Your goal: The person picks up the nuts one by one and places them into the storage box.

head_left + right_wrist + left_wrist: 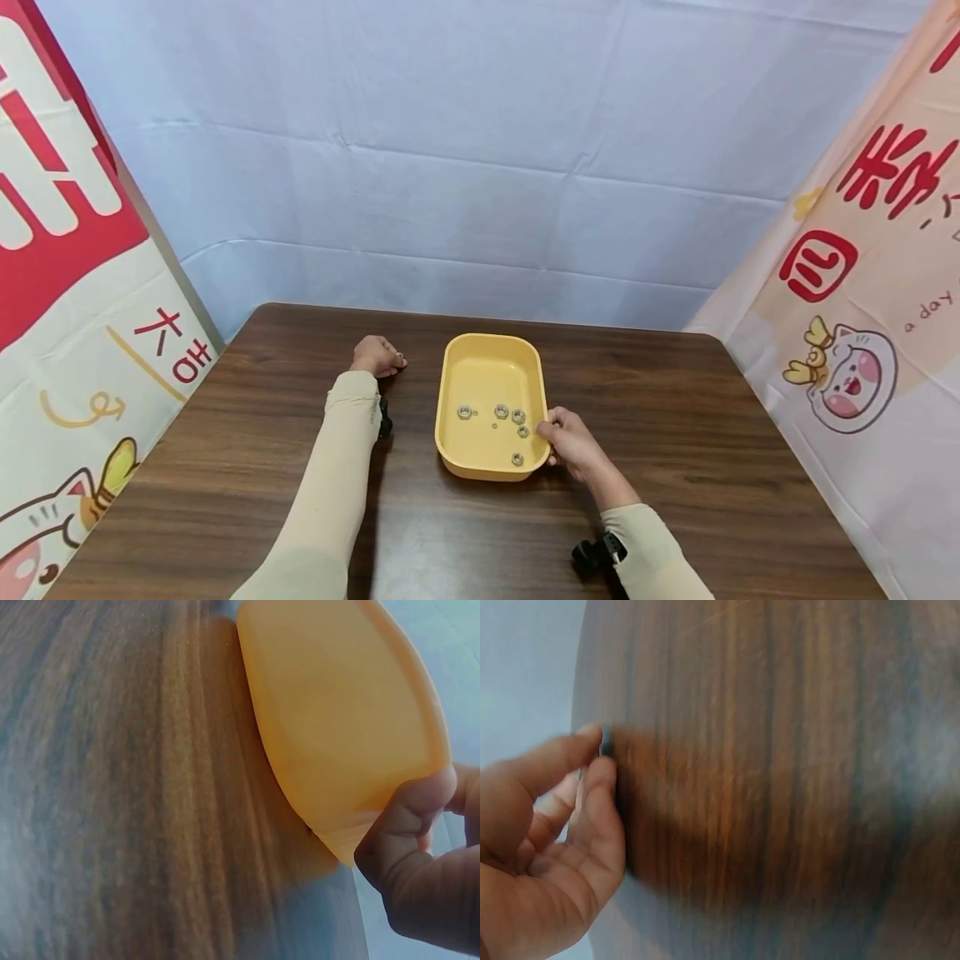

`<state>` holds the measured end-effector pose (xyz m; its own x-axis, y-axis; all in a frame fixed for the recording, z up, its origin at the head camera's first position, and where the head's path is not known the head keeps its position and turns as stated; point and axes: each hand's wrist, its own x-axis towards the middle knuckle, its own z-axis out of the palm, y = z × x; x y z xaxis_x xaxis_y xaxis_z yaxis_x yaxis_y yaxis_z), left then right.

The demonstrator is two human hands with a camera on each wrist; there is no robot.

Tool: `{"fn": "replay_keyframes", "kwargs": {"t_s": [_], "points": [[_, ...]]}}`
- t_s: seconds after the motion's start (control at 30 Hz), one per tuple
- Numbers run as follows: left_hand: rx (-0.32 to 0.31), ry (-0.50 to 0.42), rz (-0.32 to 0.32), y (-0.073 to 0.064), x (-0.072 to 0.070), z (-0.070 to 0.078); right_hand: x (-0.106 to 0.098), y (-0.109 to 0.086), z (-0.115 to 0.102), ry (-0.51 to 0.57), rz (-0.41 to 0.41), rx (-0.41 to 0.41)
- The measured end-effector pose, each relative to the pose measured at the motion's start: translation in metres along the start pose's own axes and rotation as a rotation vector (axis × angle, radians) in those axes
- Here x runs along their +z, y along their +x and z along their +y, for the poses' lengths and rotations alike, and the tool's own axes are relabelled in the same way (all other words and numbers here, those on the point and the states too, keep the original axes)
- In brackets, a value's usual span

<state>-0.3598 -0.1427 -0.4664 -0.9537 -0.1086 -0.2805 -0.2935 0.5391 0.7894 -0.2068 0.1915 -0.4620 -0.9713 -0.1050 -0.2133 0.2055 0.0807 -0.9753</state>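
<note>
A yellow tray (491, 375) stands on the table with several metal hex nuts (501, 412) lying in it, mostly toward its near right. My right hand (573, 442) grips the tray's right rim near the front corner, thumb over the edge; the right wrist view shows the fingers curled against the yellow wall (337, 712). Left of the tray, close over the table, my left hand (377, 357) pinches a small metal nut (606, 741) between thumb and fingertip. Most of that nut is hidden by the fingers.
The dark wood-grain table (675, 433) has rounded far corners. Behind it hangs a pale cloth (480, 167), and printed banners (847, 350) flank both sides. A black wrist camera (598, 553) sits on my right forearm.
</note>
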Motion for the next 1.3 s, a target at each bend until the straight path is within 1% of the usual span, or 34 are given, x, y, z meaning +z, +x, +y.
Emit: {"fn": "replay_keyframes", "kwargs": {"t_s": [0.2, 0.3, 0.4, 0.57, 0.8, 0.87, 1.0, 1.13, 1.3], "points": [[-0.001, -0.2, -0.095, -0.001, -0.012, -0.008, 0.001, 0.001, 0.001, 0.019, -0.016, 0.013], [0.014, -0.238, -0.13, -0.003, -0.015, -0.009, 0.001, 0.001, 0.0, 0.021, -0.019, 0.013], [0.02, -0.251, -0.143, -0.003, -0.016, -0.01, 0.001, 0.001, 0.0, 0.025, -0.019, 0.015], [0.01, -0.286, -0.126, -0.002, -0.014, -0.013, 0.0, 0.002, 0.0, 0.031, -0.017, 0.015], [0.026, -0.303, -0.112, -0.004, -0.013, -0.014, -0.001, 0.001, -0.002, 0.018, -0.016, 0.013], [0.035, -0.303, -0.11, -0.005, -0.013, -0.014, -0.001, 0.002, -0.001, 0.019, -0.008, 0.015], [0.064, -0.255, -0.107, -0.01, -0.016, -0.017, 0.002, 0.002, 0.001, 0.019, -0.014, 0.02], [0.094, -0.24, -0.105, -0.016, -0.02, -0.019, 0.004, 0.002, 0.003, 0.021, -0.017, 0.016], [0.134, -0.263, -0.155, -0.024, -0.019, -0.009, 0.0, 0.0, 0.002, 0.017, -0.007, 0.012]]}}
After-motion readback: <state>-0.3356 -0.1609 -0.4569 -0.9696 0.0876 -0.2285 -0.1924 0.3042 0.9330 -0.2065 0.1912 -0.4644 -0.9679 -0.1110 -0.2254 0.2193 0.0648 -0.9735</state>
